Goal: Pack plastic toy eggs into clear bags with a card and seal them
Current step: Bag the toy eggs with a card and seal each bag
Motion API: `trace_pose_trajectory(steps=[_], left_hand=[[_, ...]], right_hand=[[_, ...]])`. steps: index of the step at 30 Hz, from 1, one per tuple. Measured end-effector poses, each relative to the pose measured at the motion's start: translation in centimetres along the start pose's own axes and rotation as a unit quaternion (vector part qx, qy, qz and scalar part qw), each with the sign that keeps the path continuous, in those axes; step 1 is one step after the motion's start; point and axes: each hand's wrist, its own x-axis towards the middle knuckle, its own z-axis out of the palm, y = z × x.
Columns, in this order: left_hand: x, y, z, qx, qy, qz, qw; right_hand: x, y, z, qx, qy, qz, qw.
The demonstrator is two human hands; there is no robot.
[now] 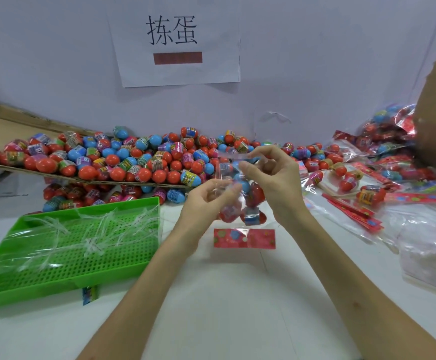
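Eggs in clear bag (red, blue); plastic strips in green tray

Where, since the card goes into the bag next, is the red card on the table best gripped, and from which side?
Probably its near right corner, from the near side: the card lies flat on the table, so only an edge can be lifted, and the bag hangs by its far edge.
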Motion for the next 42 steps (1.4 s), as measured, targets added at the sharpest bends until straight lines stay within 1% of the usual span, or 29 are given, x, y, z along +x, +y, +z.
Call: trace_pose_trajectory(steps=[1, 3, 6, 8, 9, 11, 13, 15, 20, 22, 26, 28, 32, 34, 36, 38, 40, 42], left_hand=[[0.0, 0.1, 0.0, 0.023, -0.015, 0.001, 1.000], [0.0, 0.1, -0.1, 0.028, -0.022, 0.014, 0.999], [-0.1, 0.2, -0.3, -0.001, 0.031, 0.045, 0.998], [0.1, 0.0, -0.3, -0.031, 0.062, 0.055, 0.996], [0.1, 0.0, -0.4, -0.044, 0.072, 0.061, 0.995], [0.0, 0.1, -0.5, -0.056, 0.084, 0.074, 0.992], [0.0, 0.2, -0.6, -0.047, 0.100, 0.088, 0.990], [0.0, 0.2, -0.7, -0.039, 0.118, 0.095, 0.988], [0.0, 0.1, -0.6, -0.038, 0.131, 0.095, 0.986], [0.0, 0.2, -0.6, -0.057, 0.122, 0.084, 0.987], [0.1, 0.3, -0.6, -0.124, 0.042, 0.009, 0.991], [0.1, 0.4, -0.3, -0.137, 0.013, -0.013, 0.990], [-0.1, 0.6, -0.3, -0.119, 0.006, 0.020, 0.993], [0.0, 0.4, -0.3, -0.098, 0.002, 0.039, 0.994], [0.0, 0.3, -0.3, -0.084, 0.017, 0.049, 0.995], [-0.1, 0.4, -0.4, -0.083, 0.033, 0.053, 0.995], [-0.1, 0.4, -0.6, -0.069, 0.031, 0.061, 0.995], [-0.1, 0.3, -0.6, -0.039, 0.016, 0.058, 0.997]], right_hand=[[0.0, 0.0, -0.1, -0.003, -0.004, 0.000, 1.000], [0.1, 0.0, -0.1, -0.006, -0.016, 0.017, 1.000], [0.7, 0.2, -0.1, 0.021, -0.050, 0.084, 0.995], [1.1, 0.2, -0.3, 0.000, -0.087, 0.127, 0.988], [1.0, 0.3, -0.3, -0.021, -0.105, 0.134, 0.985], [0.8, 0.6, -0.2, -0.053, -0.128, 0.127, 0.982], [0.5, 0.9, 0.1, -0.068, -0.129, 0.108, 0.983], [0.2, 0.9, 0.4, -0.067, -0.118, 0.098, 0.986], [-0.1, 0.9, 0.8, -0.038, -0.111, 0.101, 0.988], [-0.2, 0.8, 0.8, -0.033, -0.105, 0.093, 0.990], [-0.4, 0.3, 0.3, 0.035, -0.080, 0.075, 0.993], [-0.4, 0.1, 0.1, 0.058, -0.070, 0.071, 0.993], [-0.2, 0.2, 0.5, 0.031, -0.048, 0.072, 0.996], [0.1, 0.3, 0.4, 0.035, -0.041, 0.091, 0.994], [0.2, 0.2, 0.3, 0.036, -0.069, 0.128, 0.989], [0.1, 0.2, 0.3, 0.013, -0.100, 0.144, 0.984], [0.0, 0.2, 0.6, -0.001, -0.110, 0.127, 0.986], [-0.1, 0.1, 0.9, 0.025, -0.082, 0.114, 0.990]])
